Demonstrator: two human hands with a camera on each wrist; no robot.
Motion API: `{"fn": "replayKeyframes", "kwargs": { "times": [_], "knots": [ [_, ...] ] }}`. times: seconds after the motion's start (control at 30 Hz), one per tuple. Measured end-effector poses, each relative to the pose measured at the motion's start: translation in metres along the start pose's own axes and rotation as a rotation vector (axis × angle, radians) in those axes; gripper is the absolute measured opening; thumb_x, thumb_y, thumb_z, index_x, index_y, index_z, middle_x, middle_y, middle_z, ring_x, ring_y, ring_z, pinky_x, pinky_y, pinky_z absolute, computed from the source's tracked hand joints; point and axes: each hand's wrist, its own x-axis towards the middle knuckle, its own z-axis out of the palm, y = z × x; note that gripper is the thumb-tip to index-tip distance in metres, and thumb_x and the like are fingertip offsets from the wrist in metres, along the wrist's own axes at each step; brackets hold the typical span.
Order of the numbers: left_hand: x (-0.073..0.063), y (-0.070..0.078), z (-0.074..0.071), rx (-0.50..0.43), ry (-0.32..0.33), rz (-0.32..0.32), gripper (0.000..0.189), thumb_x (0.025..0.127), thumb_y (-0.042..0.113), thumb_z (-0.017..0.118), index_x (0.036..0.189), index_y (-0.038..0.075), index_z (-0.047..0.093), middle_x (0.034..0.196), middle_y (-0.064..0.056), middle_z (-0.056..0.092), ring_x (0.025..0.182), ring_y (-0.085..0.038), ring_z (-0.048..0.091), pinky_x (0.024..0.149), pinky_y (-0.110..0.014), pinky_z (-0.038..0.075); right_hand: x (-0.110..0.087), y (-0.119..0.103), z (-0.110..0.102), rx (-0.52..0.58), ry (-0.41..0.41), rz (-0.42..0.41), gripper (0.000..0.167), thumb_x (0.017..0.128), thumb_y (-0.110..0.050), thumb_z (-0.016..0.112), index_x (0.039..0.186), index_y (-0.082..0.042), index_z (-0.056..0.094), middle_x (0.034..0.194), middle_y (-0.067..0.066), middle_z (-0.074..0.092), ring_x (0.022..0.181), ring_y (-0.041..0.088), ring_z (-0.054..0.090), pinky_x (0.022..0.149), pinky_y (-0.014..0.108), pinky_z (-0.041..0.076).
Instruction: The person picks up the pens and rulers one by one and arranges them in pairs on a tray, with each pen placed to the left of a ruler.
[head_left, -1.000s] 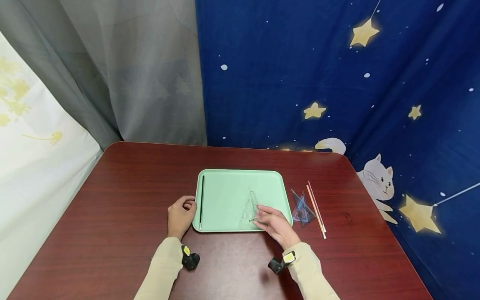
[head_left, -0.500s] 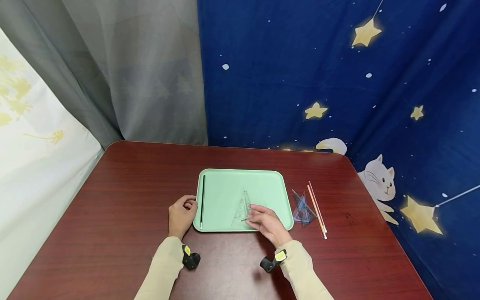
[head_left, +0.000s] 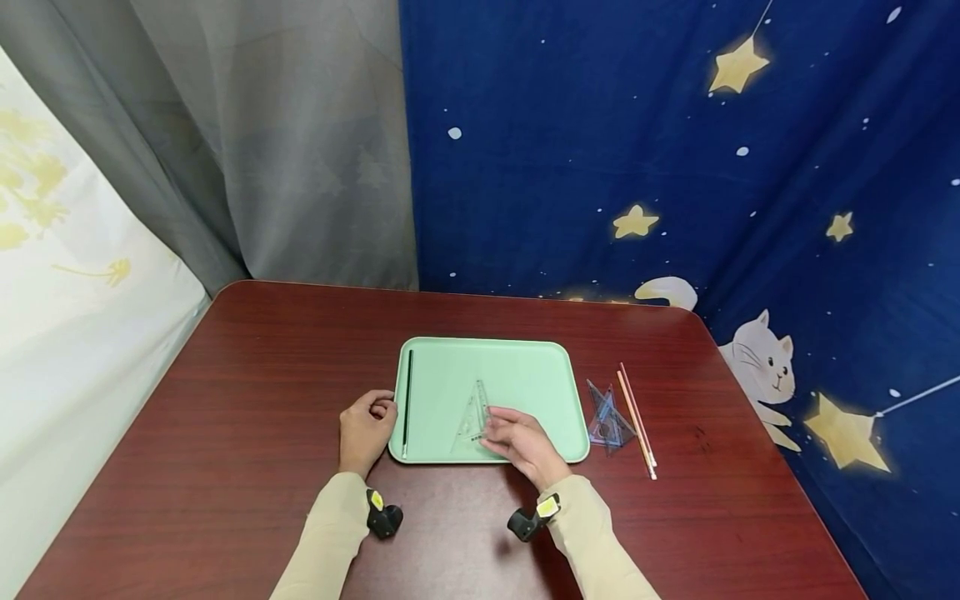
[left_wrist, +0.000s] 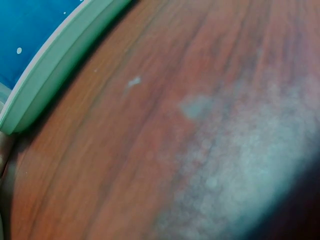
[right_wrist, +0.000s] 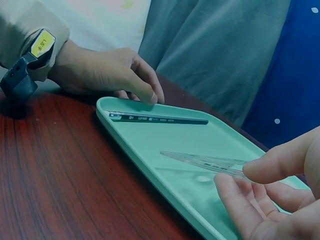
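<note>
My right hand (head_left: 521,440) pinches a clear set square (head_left: 474,417) between thumb and fingers, over the green tray (head_left: 517,354). In the right wrist view the set square (right_wrist: 200,161) is seen nearly edge-on, tilted above the tray floor. My left hand (head_left: 367,430) grips the tray's left rim, thumb and curled fingers at the edge. Just inside that rim lies a dark pencil (head_left: 407,400), parallel to the short side; printed marks show on the pencil (right_wrist: 155,119) from the right wrist. The left wrist view catches mainly the tabletop and the tray's outer wall (left_wrist: 55,65).
Right of the tray, blue-tinted set squares (head_left: 609,423) lie overlapped on the dark red table (head_left: 285,358). Two slim pencils (head_left: 637,423) lie beside them. A grey curtain (head_left: 322,167) and a blue star-patterned curtain (head_left: 540,167) hang behind the table.
My right hand has moved left across the tray, carrying the clear set square closer to the dark pencil. The left hand has stayed at the rim.
</note>
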Motion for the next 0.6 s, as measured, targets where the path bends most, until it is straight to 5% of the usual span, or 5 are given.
{"fn": "replayKeyframes", "kwargs": {
  "times": [0.6],
  "knots": [
    [0.001, 0.004, -0.001, 0.029, 0.004, 0.001, 0.013, 0.083, 0.006, 0.063, 0.092, 0.006, 0.072, 0.071, -0.003, 0.064, 0.061, -0.005, 0.052, 0.060, -0.016, 0.043, 0.012, 0.001, 0.017, -0.013, -0.001, 0.020, 0.049, 0.086, 0.014, 0.051, 0.134, 0.013, 0.042, 0.105, 0.012, 0.053, 0.087, 0.013, 0.061, 0.086, 0.031, 0.054]
  ]
}}
